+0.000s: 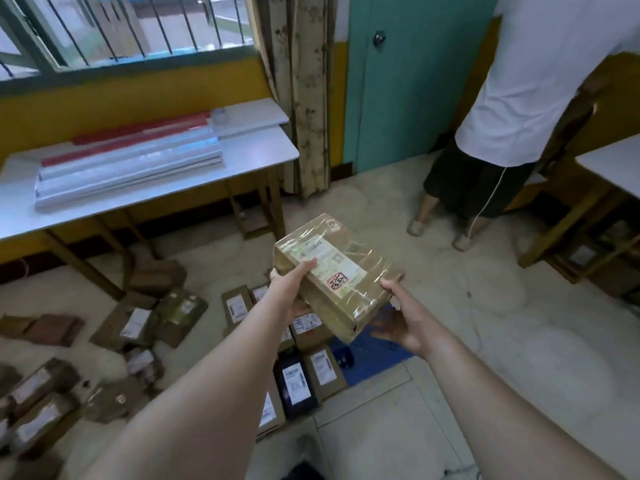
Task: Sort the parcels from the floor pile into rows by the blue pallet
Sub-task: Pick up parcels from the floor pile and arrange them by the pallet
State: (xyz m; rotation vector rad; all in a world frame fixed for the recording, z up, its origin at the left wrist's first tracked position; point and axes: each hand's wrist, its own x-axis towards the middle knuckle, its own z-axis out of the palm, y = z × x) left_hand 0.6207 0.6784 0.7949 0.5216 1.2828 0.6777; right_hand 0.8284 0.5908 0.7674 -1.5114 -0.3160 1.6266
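Tiled floor (485, 375), scattered parcels (135, 323)

A brown cardboard parcel (337, 271), wrapped in glossy clear tape with a white label and red stamp on top, was held tilted above the floor. Beneath it, labelled parcels (304, 365) lay in rows touching the blue pallet (374, 355); loose parcels (138, 323) lay scattered leftward.

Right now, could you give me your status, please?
Both hands, left hand and right hand, grip taped parcel. Above rows. Bystander ahead.
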